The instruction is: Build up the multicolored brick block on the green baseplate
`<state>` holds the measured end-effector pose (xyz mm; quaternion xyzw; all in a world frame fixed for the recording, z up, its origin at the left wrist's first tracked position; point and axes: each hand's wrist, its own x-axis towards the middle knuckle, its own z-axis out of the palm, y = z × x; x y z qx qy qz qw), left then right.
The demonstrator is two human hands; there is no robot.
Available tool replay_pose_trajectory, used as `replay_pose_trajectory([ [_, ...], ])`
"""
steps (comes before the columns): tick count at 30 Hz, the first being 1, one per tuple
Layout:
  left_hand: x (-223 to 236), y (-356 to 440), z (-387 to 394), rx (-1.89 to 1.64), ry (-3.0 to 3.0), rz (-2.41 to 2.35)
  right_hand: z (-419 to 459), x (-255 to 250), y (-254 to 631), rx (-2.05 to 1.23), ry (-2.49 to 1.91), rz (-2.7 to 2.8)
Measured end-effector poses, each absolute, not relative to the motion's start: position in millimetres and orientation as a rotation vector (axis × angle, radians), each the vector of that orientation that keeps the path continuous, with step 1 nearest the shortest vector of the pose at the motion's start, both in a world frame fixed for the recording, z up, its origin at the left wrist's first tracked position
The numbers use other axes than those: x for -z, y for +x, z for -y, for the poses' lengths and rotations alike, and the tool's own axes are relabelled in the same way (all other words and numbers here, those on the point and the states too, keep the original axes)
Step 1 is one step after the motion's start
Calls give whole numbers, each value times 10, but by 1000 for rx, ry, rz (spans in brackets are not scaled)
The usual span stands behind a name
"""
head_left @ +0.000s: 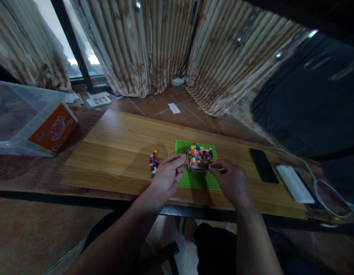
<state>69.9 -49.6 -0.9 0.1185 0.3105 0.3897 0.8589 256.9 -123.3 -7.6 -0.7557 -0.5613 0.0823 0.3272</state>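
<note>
A block of multicoloured toy building bricks (201, 156) stands on a green studded baseplate (197, 183). My left hand (169, 172) is closed, its thumb and forefinger pressed together at the left side of the brick block. Whatever lies between those fingertips is too small to make out. On the other side, my right hand (230, 179) pinches at the front right corner of the block, with the fingertips against it or very near. What it pinches is unclear. Left of my left hand, a curved row of loose small bricks (153, 162) lies on the wooden board, partly hidden by the hand.
The wooden board (116, 152) covers the table. A black phone (263, 165) and a white flat device (295, 184) lie to the right, beside a white cable (316, 183). At far left stands a clear plastic box (19, 114) with an orange label. Striped curtains (122, 46) hang behind.
</note>
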Motion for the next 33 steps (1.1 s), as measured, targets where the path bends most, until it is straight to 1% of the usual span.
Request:
replay_pose_trajectory([
  [7,12,693,494,-812,260,-657,1199,65,2536,-321,-2069,1199],
  [17,37,707,523,-798,301,-677,1205,119,2546,-343,-2052,1223],
  [22,51,713,533,-788,307,-686,1268,62,2610,-359,-2070,1214],
  [24,55,715,535,-780,311,-674,1282,17,2603,-322,-2002,1176],
  [27,67,725,544,-749,321,-649,1267,-38,2501,-276,-1780,1201],
  [30,78,737,556,-711,343,-628,1222,-67,2326,-361,-1614,1345],
  [33,85,741,566,-672,378,-604,1179,-73,2183,-414,-1569,1446],
])
